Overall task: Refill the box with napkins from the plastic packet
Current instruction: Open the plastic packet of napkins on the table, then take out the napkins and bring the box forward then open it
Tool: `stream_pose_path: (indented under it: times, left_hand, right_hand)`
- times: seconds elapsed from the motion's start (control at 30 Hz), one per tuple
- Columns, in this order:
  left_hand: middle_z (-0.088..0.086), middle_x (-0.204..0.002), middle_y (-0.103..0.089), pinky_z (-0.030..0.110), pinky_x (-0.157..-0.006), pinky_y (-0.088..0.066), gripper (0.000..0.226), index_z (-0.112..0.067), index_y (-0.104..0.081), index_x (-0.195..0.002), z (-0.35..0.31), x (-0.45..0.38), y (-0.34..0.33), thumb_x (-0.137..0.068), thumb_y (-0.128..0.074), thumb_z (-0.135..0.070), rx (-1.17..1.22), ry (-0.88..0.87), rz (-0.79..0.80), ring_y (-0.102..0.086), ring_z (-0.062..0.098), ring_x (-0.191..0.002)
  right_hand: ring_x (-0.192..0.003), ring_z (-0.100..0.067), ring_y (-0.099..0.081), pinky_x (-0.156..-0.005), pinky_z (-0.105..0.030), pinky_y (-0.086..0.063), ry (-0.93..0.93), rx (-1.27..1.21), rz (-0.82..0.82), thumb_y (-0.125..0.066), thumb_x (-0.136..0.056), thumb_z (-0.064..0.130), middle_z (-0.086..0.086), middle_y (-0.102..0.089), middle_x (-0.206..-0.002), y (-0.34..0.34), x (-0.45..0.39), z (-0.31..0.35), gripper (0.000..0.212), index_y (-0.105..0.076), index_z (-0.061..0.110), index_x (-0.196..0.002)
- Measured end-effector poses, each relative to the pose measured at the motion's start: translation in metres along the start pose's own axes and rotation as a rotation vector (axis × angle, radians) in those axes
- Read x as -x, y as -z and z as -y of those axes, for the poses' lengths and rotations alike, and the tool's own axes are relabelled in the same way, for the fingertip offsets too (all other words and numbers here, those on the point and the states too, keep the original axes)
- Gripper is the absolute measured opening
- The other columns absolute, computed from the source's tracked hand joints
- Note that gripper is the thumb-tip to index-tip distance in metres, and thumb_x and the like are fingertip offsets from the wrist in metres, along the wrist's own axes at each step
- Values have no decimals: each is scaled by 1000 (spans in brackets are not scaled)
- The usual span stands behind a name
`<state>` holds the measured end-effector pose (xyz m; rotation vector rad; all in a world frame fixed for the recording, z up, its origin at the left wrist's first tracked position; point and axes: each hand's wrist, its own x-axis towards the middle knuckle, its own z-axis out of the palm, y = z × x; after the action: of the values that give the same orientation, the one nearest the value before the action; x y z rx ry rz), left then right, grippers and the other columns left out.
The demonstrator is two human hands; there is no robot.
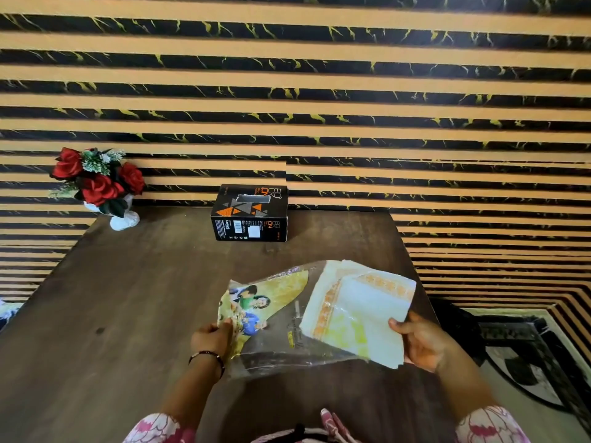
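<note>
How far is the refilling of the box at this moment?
Early stage. Done: nothing in the black tissue box yet; it stands apart at the table's far edge. In hand: the left hand holds the plastic packet, the right hand grips the napkins at its open end. Left: carrying them into the box.

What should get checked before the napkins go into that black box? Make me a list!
1. Napkins gripped: ok. The right hand holds the stack of pale napkins with orange borders by its near edge.
2. Packet held: ok. The left hand pinches the clear plastic packet with a printed picture.
3. Napkins out of the packet: cannot tell. They look mostly pulled out, though clear film may cover part of them.
4. Box opening ready: cannot tell. The black cardboard box with orange triangles shows a slot on top, but no side flap can be seen.
5. Path to the box: ok. The dark wooden table is bare between the hands and the box.
</note>
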<state>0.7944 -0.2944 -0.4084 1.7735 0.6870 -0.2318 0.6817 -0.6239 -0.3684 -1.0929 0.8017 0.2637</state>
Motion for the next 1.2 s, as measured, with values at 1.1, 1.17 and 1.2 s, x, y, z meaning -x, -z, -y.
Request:
stream_pose_path:
  times: [1.1, 1.17, 1.2]
  left_hand:
    - [17, -134, -44, 47, -97, -39, 57, -10, -49, -123, 50, 57, 13, -68, -60, -11, -617, -725, -208, -43, 35, -118]
    - [11, -134, -49, 45, -104, -30, 51, -18, -53, -119, 62, 57, 13, -68, -54, -26, -811, -930, -73, -39, 29, -123]
    - [10, -133, -52, 44, -108, -22, 48, -19, -55, -116, 67, 60, 12, -70, -51, -32, -875, -993, -11, -37, 27, -126]
  right_hand:
    - [-94, -12, -65, -79, -15, -44, 583, 1075, 21, -53, -89, 16, 2, -72, -103, -94, 6, -82, 20, -69, 17, -102]
    - [-100, -13, -65, -84, -18, -45, 590, 1144, 94, -52, -89, 17, 1, -71, -109, -95, 5, -87, 25, -66, 19, -110]
    - [-103, -14, -64, -87, -20, -45, 587, 1167, 131, -51, -89, 18, 0, -70, -113, -96, 3, -89, 27, -64, 19, -113]
